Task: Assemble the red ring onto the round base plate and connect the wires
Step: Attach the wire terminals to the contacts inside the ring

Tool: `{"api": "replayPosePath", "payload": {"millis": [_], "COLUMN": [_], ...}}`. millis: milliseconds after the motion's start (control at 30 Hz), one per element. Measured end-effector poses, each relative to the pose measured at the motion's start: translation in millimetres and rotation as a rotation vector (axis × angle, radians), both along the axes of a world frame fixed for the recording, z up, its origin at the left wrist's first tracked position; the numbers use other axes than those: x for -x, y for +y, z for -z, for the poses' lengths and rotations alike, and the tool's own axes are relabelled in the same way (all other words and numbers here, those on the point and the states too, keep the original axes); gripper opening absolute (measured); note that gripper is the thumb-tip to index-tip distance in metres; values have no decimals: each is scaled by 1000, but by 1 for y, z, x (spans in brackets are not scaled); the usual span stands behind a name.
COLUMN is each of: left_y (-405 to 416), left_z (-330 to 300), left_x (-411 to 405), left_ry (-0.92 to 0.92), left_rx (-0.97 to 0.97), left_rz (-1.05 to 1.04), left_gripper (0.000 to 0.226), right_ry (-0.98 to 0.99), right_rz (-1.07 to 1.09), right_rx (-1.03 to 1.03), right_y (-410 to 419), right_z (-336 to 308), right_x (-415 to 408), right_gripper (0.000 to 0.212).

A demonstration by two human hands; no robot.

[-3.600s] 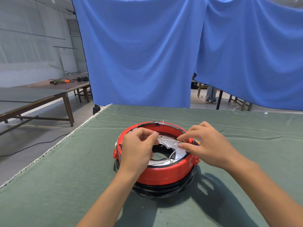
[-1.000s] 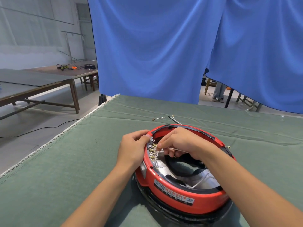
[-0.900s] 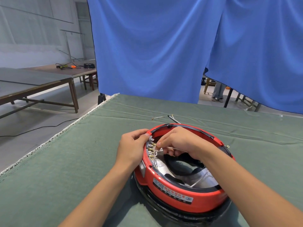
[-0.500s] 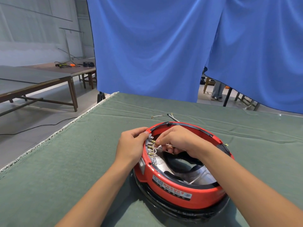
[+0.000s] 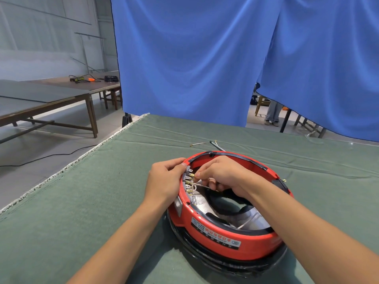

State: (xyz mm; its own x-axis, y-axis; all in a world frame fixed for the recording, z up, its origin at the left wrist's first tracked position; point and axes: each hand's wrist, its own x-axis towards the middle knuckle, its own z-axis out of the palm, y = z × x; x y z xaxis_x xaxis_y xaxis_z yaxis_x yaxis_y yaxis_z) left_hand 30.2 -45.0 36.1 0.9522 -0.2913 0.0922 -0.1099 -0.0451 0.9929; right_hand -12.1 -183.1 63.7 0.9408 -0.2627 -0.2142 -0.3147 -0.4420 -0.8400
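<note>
Head camera, looking down over my forearms: I am working at a desk draped in green cloth, where the red ring is sitting on the round base plate, whose black edge is showing beneath it near the desk's front right. My left hand is gripping the ring's outer left wall, fingers curled over the rim beside a row of brass terminals on the inner face. My right hand is reaching inside the ring, thumb and forefinger pinching at one of those terminals, with a thin pale wire trailing from the row under my palm. A shiny metal liner is curving round the ring's inside. Beyond the ring, loose wires are lying on the cloth. Blue curtains are hanging behind the desk, wooden tables are standing off to the left, and a person's legs are showing in the gap under the curtain.
</note>
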Motion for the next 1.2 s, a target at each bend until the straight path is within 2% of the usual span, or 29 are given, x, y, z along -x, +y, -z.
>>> {"api": "replayPosePath", "payload": {"millis": [100, 833, 967, 1100, 1200], "left_y": [0, 1, 0, 1, 1], "left_z": [1, -2, 0, 1, 0], "left_x": [0, 1, 0, -2, -2], "left_ry": [4, 32, 12, 1, 0], "left_rx": [1, 5, 18, 18, 33], "left_rz": [-7, -13, -4, -8, -6], "left_gripper": [15, 15, 17, 28, 27], "right_ry": [-7, -37, -31, -41, -37], "right_rz": [-16, 23, 7, -28, 2], "right_rx": [7, 89, 82, 107, 104], "right_y": [1, 8, 9, 11, 13], "right_z": [1, 2, 1, 0, 1], "right_x": [1, 1, 2, 3, 2], "right_gripper": [22, 27, 26, 27, 26]}}
